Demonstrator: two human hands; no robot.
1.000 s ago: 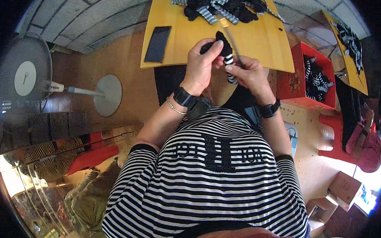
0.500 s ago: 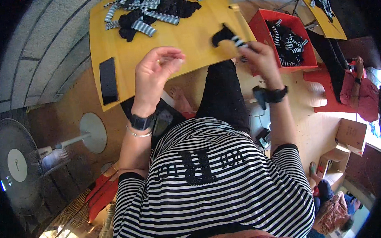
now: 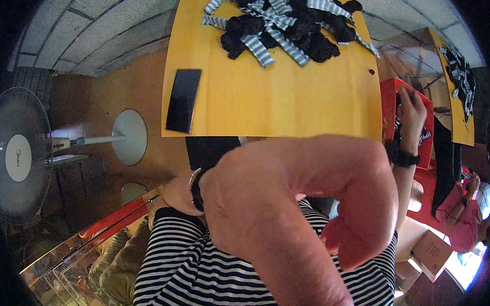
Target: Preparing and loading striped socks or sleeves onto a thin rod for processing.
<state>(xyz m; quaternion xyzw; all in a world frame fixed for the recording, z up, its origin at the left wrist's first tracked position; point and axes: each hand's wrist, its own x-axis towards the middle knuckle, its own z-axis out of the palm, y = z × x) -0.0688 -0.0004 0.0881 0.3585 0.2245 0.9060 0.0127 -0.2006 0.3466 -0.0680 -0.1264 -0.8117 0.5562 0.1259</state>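
Looming in the head view, the left hand [image 3: 306, 199] curls its fingers [image 3: 368, 202], grip unclear. The right hand [image 3: 412, 115], fingers parted, is at the red box [image 3: 388, 107] of striped pieces [image 3: 425, 136]; a black-and-striped pile [image 3: 319, 47] lies on the bench [image 3: 270, 103].

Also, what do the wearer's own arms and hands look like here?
Both hands are bare, with no gloves. The left hand looms large and has a dark band with a shiny edge at its wrist. The right hand has a black wristband. The left sleeve is striped black and white, with a black cuff.
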